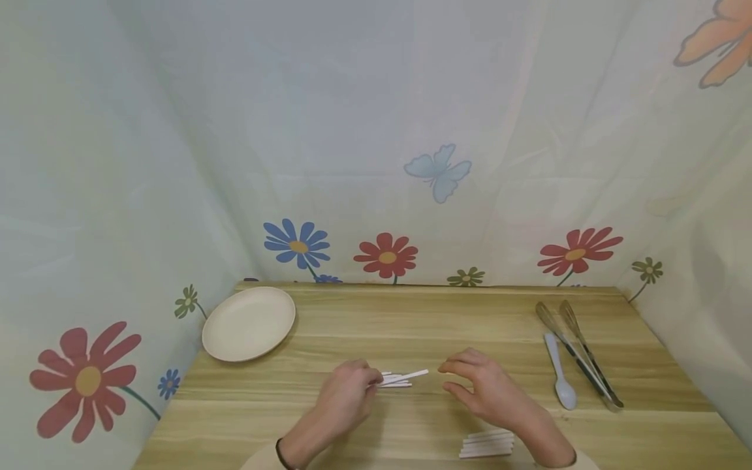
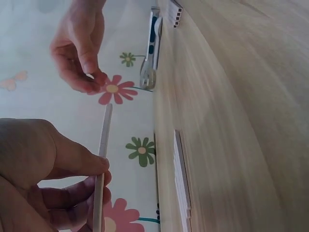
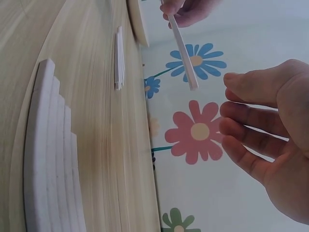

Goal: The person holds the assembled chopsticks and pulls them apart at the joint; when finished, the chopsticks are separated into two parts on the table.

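Between thumb and fingers my left hand pinches one thin white stick, raised above the table with its free end pointing toward the right hand. Under it on the wood lie several more white sticks side by side. My right hand hovers apart from the stick's end, its fingers loosely bent and nothing between them, as the right wrist view shows. A second group of white sticks lies in a neat row on the table near the right forearm, the ends stepped in the right wrist view.
A round beige plate sits at the table's back left. On the right lie a pale spoon and metal tongs with dark grips. A flower-printed curtain surrounds the wooden table at the back and sides.
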Tool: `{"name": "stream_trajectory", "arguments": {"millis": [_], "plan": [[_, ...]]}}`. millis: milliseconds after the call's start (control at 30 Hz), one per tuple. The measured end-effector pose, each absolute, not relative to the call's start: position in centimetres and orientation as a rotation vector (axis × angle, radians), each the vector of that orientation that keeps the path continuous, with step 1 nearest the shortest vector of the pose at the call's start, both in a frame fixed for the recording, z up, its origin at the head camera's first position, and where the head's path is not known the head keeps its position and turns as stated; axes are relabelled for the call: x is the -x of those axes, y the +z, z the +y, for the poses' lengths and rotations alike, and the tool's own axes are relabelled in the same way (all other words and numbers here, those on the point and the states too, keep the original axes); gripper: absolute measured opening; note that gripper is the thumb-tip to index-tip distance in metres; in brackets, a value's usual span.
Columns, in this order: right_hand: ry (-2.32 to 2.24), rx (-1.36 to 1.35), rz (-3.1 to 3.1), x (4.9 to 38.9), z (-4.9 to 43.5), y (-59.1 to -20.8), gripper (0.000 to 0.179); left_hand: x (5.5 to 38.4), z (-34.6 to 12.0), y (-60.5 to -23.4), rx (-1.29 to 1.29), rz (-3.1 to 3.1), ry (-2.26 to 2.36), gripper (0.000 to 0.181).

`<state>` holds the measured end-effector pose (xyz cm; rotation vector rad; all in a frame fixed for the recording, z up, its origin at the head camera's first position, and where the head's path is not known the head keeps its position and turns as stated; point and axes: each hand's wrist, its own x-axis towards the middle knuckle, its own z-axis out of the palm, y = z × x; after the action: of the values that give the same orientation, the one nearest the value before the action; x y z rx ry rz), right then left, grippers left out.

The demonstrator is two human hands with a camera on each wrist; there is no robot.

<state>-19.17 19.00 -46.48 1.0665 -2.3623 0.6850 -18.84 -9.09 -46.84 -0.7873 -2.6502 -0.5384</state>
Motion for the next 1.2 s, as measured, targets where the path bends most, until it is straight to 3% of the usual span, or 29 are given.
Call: {"name": "stream_trajectory", "arguments": {"millis": [1200], "plan": [[0.651,-1.225,-2.324,19.7,16.6,-47.1,0.021,19.3,-6.1,-46.0,0.997,-2.643,-0.509,0.009]]}}
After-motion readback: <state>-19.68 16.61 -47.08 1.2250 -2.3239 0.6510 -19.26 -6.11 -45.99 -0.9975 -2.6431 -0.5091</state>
